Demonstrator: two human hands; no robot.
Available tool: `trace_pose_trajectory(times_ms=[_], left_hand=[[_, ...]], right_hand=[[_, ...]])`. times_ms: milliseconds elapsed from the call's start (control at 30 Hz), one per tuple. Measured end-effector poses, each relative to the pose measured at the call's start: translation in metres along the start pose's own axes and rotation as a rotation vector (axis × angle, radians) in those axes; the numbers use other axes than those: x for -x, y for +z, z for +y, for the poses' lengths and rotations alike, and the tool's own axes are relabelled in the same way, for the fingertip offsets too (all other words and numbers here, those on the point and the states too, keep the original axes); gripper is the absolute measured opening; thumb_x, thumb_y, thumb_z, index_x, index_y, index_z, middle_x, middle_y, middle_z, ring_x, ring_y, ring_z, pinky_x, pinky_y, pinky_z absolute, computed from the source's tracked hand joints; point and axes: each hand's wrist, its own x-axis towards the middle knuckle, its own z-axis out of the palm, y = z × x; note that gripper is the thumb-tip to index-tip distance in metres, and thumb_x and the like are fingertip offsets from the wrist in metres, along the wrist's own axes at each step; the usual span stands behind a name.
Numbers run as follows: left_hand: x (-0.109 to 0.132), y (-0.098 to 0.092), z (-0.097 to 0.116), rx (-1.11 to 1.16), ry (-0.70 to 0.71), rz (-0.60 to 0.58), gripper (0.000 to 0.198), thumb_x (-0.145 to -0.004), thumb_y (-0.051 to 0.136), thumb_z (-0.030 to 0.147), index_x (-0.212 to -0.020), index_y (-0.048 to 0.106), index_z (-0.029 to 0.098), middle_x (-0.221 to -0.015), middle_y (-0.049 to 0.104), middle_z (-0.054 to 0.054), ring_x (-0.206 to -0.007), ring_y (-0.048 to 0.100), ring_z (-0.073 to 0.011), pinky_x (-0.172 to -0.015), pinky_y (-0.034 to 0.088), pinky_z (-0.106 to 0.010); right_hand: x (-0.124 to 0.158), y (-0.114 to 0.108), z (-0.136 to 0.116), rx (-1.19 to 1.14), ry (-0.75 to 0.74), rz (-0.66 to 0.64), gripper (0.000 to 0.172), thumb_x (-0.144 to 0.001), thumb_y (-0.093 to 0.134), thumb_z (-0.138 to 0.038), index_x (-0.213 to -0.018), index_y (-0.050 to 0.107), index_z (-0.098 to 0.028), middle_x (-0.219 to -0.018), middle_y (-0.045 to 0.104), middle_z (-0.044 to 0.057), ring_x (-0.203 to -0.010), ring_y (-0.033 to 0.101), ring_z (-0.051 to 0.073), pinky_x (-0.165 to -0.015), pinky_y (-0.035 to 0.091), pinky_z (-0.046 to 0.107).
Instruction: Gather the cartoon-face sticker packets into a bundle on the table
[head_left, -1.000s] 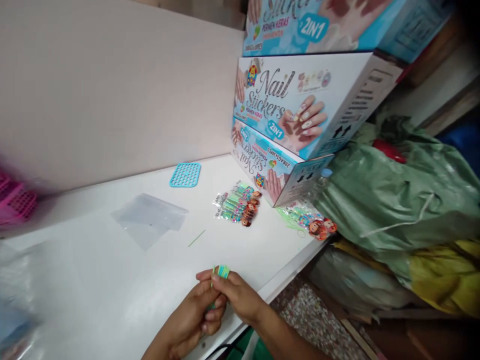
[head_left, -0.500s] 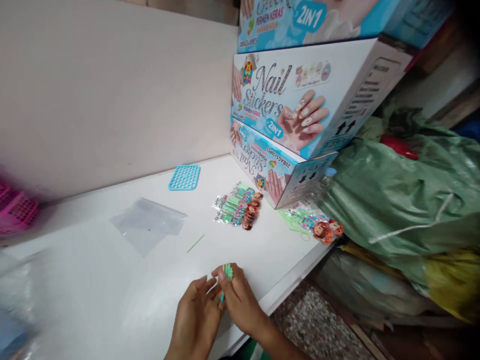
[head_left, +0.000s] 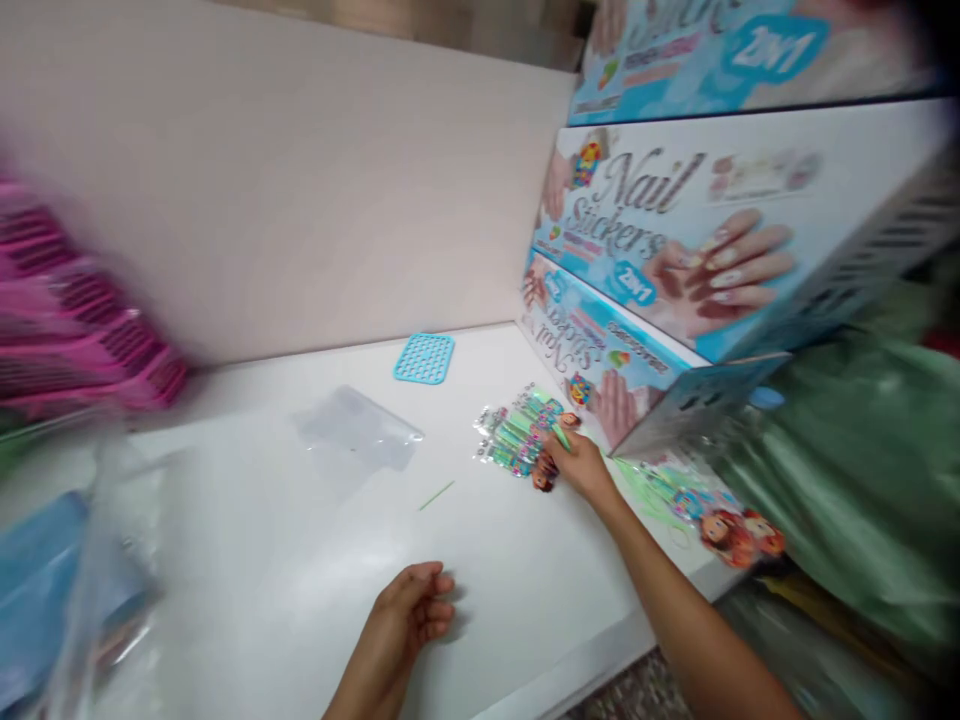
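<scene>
My right hand point(head_left: 581, 462) reaches over a row of small clear packets point(head_left: 512, 432) with green contents and cartoon-head ends. A light green strip bundle point(head_left: 562, 437) pokes out between its thumb and fingers; the rest of the bundle is hidden in the grip. Whether those fingers also touch a packet I cannot tell. Nearer to me, my left hand point(head_left: 414, 605) hovers over the white table point(head_left: 300, 610), fingers loosely curled and apart, holding nothing. A single thin green strip point(head_left: 436, 495) lies beyond it.
Stacked nail sticker boxes point(head_left: 675, 240) stand at the back right, with more packets point(head_left: 720, 515) by their base. A blue grid mat point(head_left: 424, 358) and a clear plastic sleeve point(head_left: 360, 430) lie at the back. Pink baskets point(head_left: 82, 320) and blurred plastic bags point(head_left: 60, 590) are on the left.
My hands have parted. The right hand has moved forward and right to the packet row with the green strips; the left stays near the front. The view has turned left.
</scene>
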Motion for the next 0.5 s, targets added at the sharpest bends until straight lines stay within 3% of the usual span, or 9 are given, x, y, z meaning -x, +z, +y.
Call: trace_pose_trajectory(times_ms=[100,167,267,333,367,433,500], left_hand=[[-0.002,-0.009,0.004,-0.06,0.13,0.076,0.021,-0.079,0.064,0.032,-0.091,0.06,0.015,-0.084,0.067,-0.005,-0.06,0.058,-0.0106,-0.061,0.043,-0.025],[0.011,-0.015,0.009,-0.085,0.179,0.098,0.021,-0.081,0.061,0.033,-0.089,0.06,0.015,-0.084,0.066,-0.005,-0.06,0.057,-0.011,-0.06,0.042,-0.025],[0.06,-0.031,0.028,-0.11,0.246,-0.03,0.022,-0.083,0.06,0.035,-0.092,0.061,0.015,-0.089,0.066,-0.007,-0.063,0.058,-0.0125,-0.064,0.044,-0.027],[0.108,-0.05,0.052,-0.19,0.316,-0.135,0.024,-0.084,0.06,0.037,-0.096,0.063,0.016,-0.092,0.067,-0.009,-0.066,0.06,-0.0144,-0.067,0.045,-0.029],[0.131,-0.065,0.068,-0.267,0.355,-0.124,0.026,-0.084,0.059,0.038,-0.098,0.064,0.017,-0.09,0.068,-0.01,-0.069,0.061,-0.0158,-0.068,0.046,-0.029],[0.171,-0.107,0.108,-0.538,0.543,0.147,0.024,-0.084,0.06,0.036,-0.093,0.068,0.015,-0.083,0.068,-0.009,-0.073,0.061,-0.0174,-0.07,0.047,-0.028],[0.193,-0.166,0.152,-0.813,0.736,0.567,0.021,-0.082,0.061,0.033,-0.089,0.069,0.015,-0.085,0.069,-0.008,-0.082,0.062,-0.0187,-0.076,0.046,-0.027]], right_hand=[[0.011,0.027,-0.017,0.004,-0.09,-0.151,0.039,-0.081,0.046,-0.054,-0.063,0.054,-0.021,-0.055,0.056,0.001,-0.06,0.052,0.018,-0.061,0.042,0.03],[0.024,0.051,-0.033,0.025,-0.168,-0.296,0.041,-0.083,0.044,-0.055,-0.066,0.057,-0.02,-0.058,0.059,0.001,-0.061,0.053,0.019,-0.063,0.043,0.031],[0.04,0.083,-0.059,0.03,-0.236,-0.483,0.043,-0.088,0.037,-0.055,-0.08,0.062,-0.02,-0.068,0.065,0.003,-0.067,0.058,0.019,-0.067,0.045,0.031],[0.047,0.101,-0.074,0.007,-0.249,-0.519,0.043,-0.089,0.037,-0.054,-0.093,0.064,-0.021,-0.083,0.069,0.004,-0.08,0.062,0.02,-0.075,0.046,0.029],[0.05,0.108,-0.081,0.001,-0.243,-0.514,0.043,-0.088,0.038,-0.055,-0.097,0.064,-0.022,-0.091,0.07,0.004,-0.087,0.063,0.021,-0.078,0.046,0.028],[0.053,0.119,-0.093,0.008,-0.216,-0.502,0.043,-0.084,0.043,-0.059,-0.097,0.065,-0.024,-0.1,0.071,0.003,-0.097,0.063,0.022,-0.08,0.047,0.026],[0.057,0.126,-0.104,0.038,-0.191,-0.52,0.045,-0.078,0.048,-0.063,-0.093,0.067,-0.025,-0.1,0.071,0.001,-0.097,0.064,0.023,-0.073,0.049,0.024]])
